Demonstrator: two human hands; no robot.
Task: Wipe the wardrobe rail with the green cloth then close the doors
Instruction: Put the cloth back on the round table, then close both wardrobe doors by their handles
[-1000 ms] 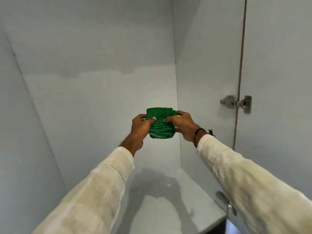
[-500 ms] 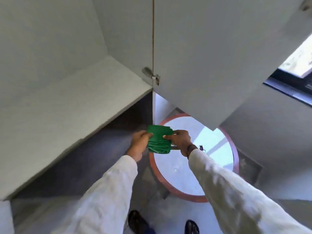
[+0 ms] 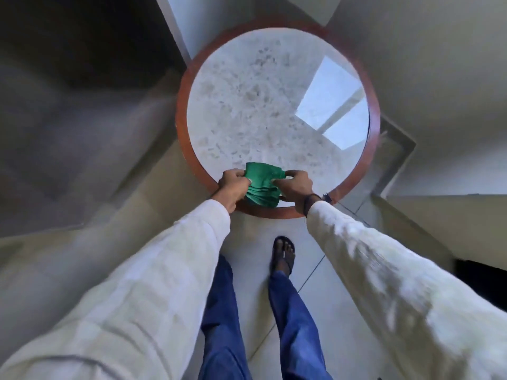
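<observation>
A folded green cloth [image 3: 262, 184] is held between both of my hands over the near rim of a round table. My left hand [image 3: 233, 185] grips its left side and my right hand [image 3: 296, 186] pinches its right side. The cloth is bunched into a thick wad of several layers. The wardrobe rail is not in view. A pale panel edge [image 3: 175, 20] at the top may be a wardrobe door, but I cannot tell.
The round table [image 3: 192, 149] has a speckled white top and a brown wooden rim, directly in front of me. My legs in blue trousers and a sandalled foot [image 3: 284, 255] stand on the pale tiled floor. Grey walls close in left and right.
The view has swung down from the wardrobe interior to the round table and floor. Both hands keep hold of the green cloth, which now sits over the table's near rim.
</observation>
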